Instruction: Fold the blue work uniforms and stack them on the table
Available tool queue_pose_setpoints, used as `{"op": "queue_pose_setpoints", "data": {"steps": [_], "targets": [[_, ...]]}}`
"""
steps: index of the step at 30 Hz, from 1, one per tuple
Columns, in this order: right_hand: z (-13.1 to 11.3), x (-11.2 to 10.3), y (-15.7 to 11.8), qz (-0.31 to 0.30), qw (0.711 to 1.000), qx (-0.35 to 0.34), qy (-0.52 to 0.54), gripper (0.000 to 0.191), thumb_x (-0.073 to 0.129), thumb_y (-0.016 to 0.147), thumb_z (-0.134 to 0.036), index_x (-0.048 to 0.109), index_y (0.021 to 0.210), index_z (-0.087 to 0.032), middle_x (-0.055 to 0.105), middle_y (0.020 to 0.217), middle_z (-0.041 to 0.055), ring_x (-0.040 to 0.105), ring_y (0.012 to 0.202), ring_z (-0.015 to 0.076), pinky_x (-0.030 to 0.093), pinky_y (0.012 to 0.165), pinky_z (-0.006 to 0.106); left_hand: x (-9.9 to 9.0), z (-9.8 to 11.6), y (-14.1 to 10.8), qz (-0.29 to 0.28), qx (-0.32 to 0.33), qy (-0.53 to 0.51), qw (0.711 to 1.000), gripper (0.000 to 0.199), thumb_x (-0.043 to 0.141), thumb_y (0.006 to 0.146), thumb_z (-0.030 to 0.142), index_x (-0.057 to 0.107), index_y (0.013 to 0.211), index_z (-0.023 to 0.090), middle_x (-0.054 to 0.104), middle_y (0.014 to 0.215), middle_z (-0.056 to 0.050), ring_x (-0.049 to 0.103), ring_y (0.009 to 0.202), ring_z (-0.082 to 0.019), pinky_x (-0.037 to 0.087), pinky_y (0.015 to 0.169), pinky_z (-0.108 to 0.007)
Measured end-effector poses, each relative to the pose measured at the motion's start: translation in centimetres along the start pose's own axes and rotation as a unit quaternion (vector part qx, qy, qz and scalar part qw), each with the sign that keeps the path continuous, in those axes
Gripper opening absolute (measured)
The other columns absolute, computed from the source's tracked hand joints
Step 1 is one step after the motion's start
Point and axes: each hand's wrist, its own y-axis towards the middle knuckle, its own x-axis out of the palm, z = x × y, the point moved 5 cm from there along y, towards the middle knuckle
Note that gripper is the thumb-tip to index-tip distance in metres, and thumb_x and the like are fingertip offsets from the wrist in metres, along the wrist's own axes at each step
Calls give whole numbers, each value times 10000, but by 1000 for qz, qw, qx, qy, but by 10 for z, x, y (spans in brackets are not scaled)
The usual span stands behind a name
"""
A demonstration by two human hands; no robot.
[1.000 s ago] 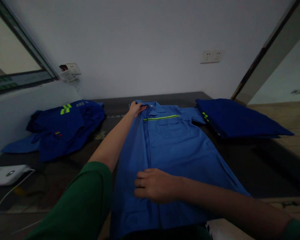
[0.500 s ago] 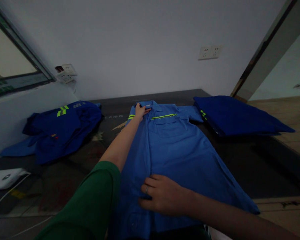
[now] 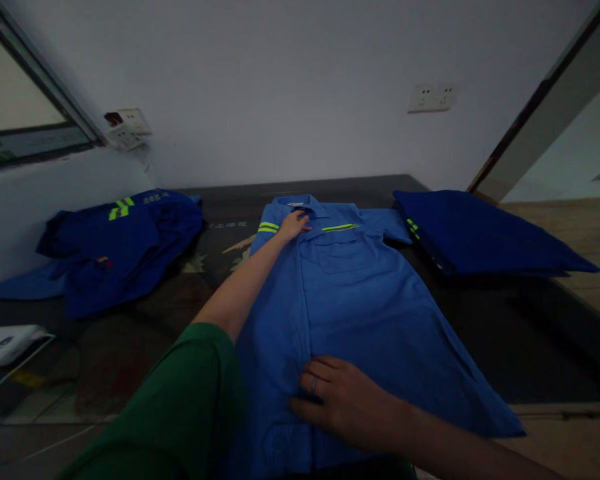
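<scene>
A blue short-sleeved work shirt lies front side up, its collar toward the wall and its hem toward me. Yellow-green stripes cross its chest and one sleeve. Just below the collar, my left hand rests on the front opening, fingers partly stretched out and apart. Near the hem, the curled fingers and thumb of my right hand, which wears a ring, are on the edge of the front placket. The fingertips of this hand are partly hidden against the cloth.
On the dark table, a crumpled darker blue garment lies at left and a folded dark blue stack at right. A white device with a cable sits at the left edge. Sockets are on the wall behind.
My left hand has moved from the collar edge slightly down and right onto the front opening. The collar now lies flatter and more visible. My right hand has shifted slightly right.
</scene>
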Motion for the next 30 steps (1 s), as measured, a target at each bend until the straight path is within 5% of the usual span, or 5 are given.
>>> {"op": "queue_pose_setpoints", "data": {"steps": [7, 13, 17, 23, 30], "targets": [[-15, -5, -12, 2, 999, -37, 34, 345, 409, 983, -267, 509, 1312, -247, 549, 1333, 51, 414, 1281, 206, 311, 1093, 455, -48, 14, -87, -55, 138, 136, 980, 236, 602, 809, 56, 693, 994, 170, 671, 1047, -62, 592, 1011, -214, 391, 1011, -342], [-30, 1, -6, 37, 996, -79, 25, 327, 463, 967, -248, 527, 1286, -274, 605, 1271, 50, 497, 1217, 187, 331, 1089, 480, -57, 8, -229, -198, 203, 248, 926, 309, 520, 904, 237, 606, 1201, 250, 613, 1222, -56, 523, 1185, -222, 335, 1093, -418], [-38, 1, -5, 96, 990, -102, 15, 208, 489, 953, -210, 631, 1104, -204, 668, 1166, 46, 578, 1103, 162, 350, 1094, 424, -56, -4, -294, -217, 190, 334, 897, 433, 467, 948, 342, 453, 1379, 307, 394, 1485, -41, 331, 1378, -210, 179, 1171, -454], [-42, 1, -10, 97, 991, -93, 2, 210, 488, 954, -206, 637, 1102, -189, 691, 1140, 45, 616, 1051, 141, 453, 994, 320, -53, -13, -310, -258, 190, 390, 863, 509, 421, 966, 392, 321, 1462, 338, 206, 1567, -31, 181, 1443, -223, 126, 1181, -481], [-19, 55, -15, 14, 991, -9, 132, 337, 489, 959, -342, 537, 1287, -277, 699, 1141, -18, 645, 1026, 98, 492, 925, 203, -47, 16, -330, -344, 247, 369, 827, 750, 605, 835, 517, 241, 1478, 391, 217, 1555, -49, 130, 1436, -348, 98, 1119, -658]]}}
